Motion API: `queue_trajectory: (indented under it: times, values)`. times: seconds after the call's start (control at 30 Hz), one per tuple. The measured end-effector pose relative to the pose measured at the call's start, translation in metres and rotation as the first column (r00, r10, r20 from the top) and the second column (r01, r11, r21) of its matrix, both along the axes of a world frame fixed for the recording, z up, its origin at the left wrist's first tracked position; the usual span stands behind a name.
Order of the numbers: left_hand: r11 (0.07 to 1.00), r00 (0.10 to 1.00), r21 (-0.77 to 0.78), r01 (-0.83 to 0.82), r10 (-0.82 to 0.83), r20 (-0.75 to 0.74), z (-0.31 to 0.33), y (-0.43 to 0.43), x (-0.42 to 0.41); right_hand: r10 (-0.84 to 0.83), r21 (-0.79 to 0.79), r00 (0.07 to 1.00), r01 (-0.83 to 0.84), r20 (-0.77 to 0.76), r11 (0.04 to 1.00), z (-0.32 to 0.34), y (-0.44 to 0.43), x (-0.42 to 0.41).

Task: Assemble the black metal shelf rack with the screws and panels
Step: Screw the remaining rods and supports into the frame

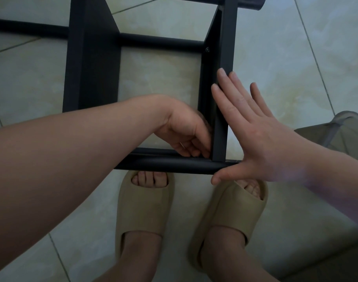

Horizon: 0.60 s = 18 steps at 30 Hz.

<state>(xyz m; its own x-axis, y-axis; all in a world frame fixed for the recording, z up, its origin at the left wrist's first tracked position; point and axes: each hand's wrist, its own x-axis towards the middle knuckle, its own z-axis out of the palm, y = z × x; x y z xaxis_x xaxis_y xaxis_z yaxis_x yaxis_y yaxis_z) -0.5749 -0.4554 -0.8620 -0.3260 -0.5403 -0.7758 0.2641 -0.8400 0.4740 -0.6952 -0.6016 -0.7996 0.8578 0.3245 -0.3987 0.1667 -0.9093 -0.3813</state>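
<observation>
Expect stiff, light steel: brace the rack [92,58] by its panel [227,41]. Your right grip [261,139] lies spread on it; left grip [186,135] curls inside, contents hidden

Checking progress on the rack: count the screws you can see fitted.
1. The screw sits where the far bar meets the right panel. Another may be hidden behind the left hand at the near corner.
</observation>
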Motion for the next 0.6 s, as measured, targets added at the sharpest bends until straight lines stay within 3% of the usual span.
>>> queue_trajectory:
  times: [0.6]
  values:
    - [1.000,1.000,0.015,0.004,-0.004,-0.012,-0.0006,0.0051,0.0003,0.005,0.005,1.000,-0.005,0.002,1.000,-0.0009,-0.0003,-0.0001]
